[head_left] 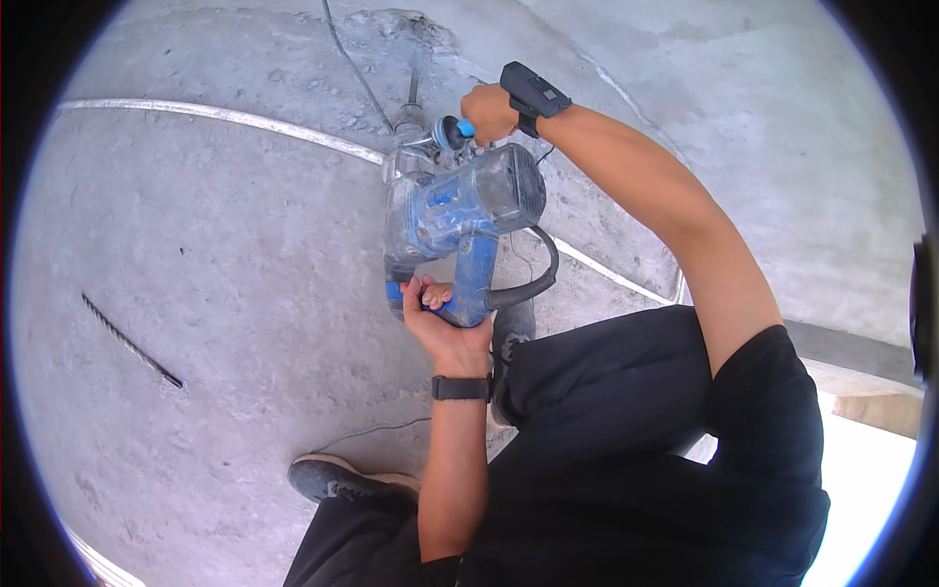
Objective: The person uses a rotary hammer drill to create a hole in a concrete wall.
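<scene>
A loose spiral drill bit point(132, 340) lay on the rough grey concrete floor point(245, 284), slanting down toward the right. Beyond it, a white pipe point(230, 114) ran across the view, its middle section hidden. White strips point(101, 565) appeared at the lower left rim; a dark, unidentifiable object point(920, 313) occupied the right rim.
</scene>
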The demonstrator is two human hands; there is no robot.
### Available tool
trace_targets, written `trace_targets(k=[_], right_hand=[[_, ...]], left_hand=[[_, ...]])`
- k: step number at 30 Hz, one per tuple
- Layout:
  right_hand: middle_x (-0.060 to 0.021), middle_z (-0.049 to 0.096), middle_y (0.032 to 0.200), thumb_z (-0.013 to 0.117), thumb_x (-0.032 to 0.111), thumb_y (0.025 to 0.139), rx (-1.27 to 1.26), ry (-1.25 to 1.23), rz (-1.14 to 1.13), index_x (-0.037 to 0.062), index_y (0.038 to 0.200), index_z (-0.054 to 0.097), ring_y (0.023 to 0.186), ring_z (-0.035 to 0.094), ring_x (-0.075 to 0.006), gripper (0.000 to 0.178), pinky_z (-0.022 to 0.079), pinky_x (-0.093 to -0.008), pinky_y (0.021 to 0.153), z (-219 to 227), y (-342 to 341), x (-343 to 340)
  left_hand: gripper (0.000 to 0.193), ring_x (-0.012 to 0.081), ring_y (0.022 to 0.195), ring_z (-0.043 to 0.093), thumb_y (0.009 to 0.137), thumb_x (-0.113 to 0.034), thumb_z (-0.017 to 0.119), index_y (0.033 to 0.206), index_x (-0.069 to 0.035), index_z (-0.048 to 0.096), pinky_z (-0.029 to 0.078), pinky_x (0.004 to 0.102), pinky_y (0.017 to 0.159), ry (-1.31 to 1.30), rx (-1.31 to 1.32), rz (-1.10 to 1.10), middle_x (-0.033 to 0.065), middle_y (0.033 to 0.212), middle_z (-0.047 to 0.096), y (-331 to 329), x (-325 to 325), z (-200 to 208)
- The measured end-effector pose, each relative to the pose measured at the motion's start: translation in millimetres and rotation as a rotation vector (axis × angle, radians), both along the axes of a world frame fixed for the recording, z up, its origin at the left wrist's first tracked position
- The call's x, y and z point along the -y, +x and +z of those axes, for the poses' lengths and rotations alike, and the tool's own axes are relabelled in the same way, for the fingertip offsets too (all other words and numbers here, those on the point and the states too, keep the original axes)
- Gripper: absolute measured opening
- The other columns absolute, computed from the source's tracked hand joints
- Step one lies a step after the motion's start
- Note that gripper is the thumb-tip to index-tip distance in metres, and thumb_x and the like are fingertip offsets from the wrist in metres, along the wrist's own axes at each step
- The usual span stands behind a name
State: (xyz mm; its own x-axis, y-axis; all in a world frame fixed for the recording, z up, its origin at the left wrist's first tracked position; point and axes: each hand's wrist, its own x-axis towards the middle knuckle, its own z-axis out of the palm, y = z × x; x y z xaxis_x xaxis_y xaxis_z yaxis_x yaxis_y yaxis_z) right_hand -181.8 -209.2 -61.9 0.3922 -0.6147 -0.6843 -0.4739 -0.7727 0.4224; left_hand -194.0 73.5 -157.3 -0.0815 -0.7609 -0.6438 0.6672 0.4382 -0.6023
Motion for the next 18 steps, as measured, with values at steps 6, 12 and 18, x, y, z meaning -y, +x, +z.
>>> trace_targets(k=[6, 12, 18], right_hand=[[-0.0117, 0.064, 0.059, 0.075, 0.024, 0.067, -0.012, -0.052, 0.110, 0.0037, 0.070, 0.068, 0.053, 0.065, -0.0239, 0.021, 0.052, -0.0367, 0.049, -1, -2, 1], [-0.0119, 0.065, 0.060, 0.072, 0.022, 0.066, -0.016, -0.049, 0.109, 0.0030, 0.068, 0.068, 0.054, 0.066, -0.0242, 0.020, 0.052, -0.0364, 0.050, 3, 4, -2], [-0.0121, 0.064, 0.059, 0.073, 0.023, 0.067, 0.002, -0.028, 0.085, 0.0022, 0.070, 0.067, 0.053, 0.065, -0.0240, 0.022, 0.052, -0.0362, 0.050, 0, -2, 3]], left_hand=[[0.018, 0.0053, 0.047, 0.044, 0.089, -0.017, 0.053, 0.073, -0.009, 0.050, 0.046, 0.0192, 0.052, -0.003, -0.059, -0.002, -0.0080, 0.053, 0.042, 1, 3, 4], [0.026, 0.0062, 0.048, 0.044, 0.089, -0.017, 0.052, 0.064, -0.015, 0.044, 0.046, 0.0213, 0.055, -0.051, -0.045, 0.001, -0.0076, 0.052, 0.042, 2, 2, -5], [0.033, 0.0071, 0.050, 0.043, 0.090, -0.017, 0.050, 0.059, -0.018, 0.040, 0.045, 0.0232, 0.057, -0.072, -0.036, 0.000, -0.0070, 0.052, 0.041, 1, 2, -7]])
